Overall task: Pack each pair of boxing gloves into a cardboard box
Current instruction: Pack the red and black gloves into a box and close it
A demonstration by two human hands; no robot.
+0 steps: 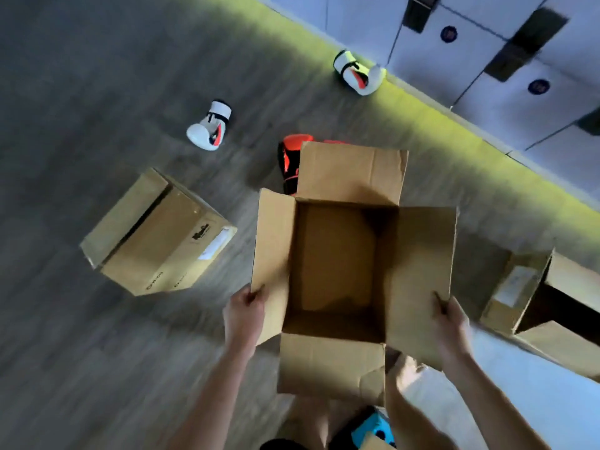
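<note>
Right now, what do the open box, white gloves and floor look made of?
Open box: plain brown cardboard, matt; creased flaps, a tear in the near flap.
White gloves: smooth, faintly shiny shell; leather or synthetic, cannot tell which.
Floor: grey wood-grain planks, likely laminate or vinyl.

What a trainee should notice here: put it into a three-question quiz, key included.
1. True or false: the held box has a glove inside.
2. How many white gloves lie on the floor?
3. The left hand grips: A) a box flap; B) an orange glove; C) the shut box.
Key: 1 false, it is empty; 2 two; 3 A.
</note>
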